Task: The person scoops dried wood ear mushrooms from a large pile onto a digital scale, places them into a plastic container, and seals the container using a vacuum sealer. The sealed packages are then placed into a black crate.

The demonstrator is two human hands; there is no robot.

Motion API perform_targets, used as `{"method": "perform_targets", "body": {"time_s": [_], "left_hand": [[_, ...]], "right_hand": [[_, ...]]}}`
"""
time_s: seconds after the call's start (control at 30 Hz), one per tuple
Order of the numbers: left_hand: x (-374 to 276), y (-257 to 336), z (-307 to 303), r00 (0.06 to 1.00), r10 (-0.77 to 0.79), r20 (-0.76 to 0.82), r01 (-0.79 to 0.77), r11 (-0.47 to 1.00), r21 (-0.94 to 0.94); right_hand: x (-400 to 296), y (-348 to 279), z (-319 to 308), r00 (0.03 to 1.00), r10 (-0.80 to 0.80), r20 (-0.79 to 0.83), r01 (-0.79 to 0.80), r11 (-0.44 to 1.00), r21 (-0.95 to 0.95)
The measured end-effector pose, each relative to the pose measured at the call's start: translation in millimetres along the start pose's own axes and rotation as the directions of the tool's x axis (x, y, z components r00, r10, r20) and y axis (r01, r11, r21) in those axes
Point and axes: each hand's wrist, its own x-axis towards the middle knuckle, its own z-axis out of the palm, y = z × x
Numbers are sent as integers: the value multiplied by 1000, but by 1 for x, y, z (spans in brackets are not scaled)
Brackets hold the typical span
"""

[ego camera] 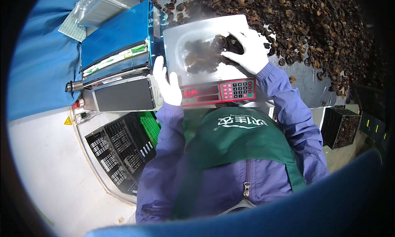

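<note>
In front of me stands a weighing scale with a steel pan (230, 22) and a red-framed keypad panel (237, 90) with a lit display. A clear plastic tray (185, 62) on the pan holds dark brown dried pieces (200, 56) that look like wood ear fungus; part of this heap is blurred. My white-gloved right hand (250, 50) reaches over the pan's right side, thumb and fingers curled around some of the pieces at the tray's edge. My left hand (168, 84), also gloved, is raised beside the scale's left edge. Its fingers are apart and hold nothing.
Loose brown pieces (293, 24) cover the worktable (304, 78) behind and right of the scale. At left stands a blue-covered machine (118, 33) with a printed roll. Clear trays (103, 8) are stacked beyond it. Black crates (123, 150) stand below left, another crate (339, 127) at right.
</note>
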Motion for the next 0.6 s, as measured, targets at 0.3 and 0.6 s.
{"method": "perform_targets", "body": {"time_s": [0.3, 0.6], "left_hand": [[3, -13, 3, 999, 36, 3, -35, 999, -16], [13, -11, 3, 1000, 30, -2, -30, 1000, 6]], "right_hand": [[-66, 85, -11, 868, 375, -325, -120, 795, 595], [-202, 176, 22, 603, 518, -607, -673, 739, -37]]}}
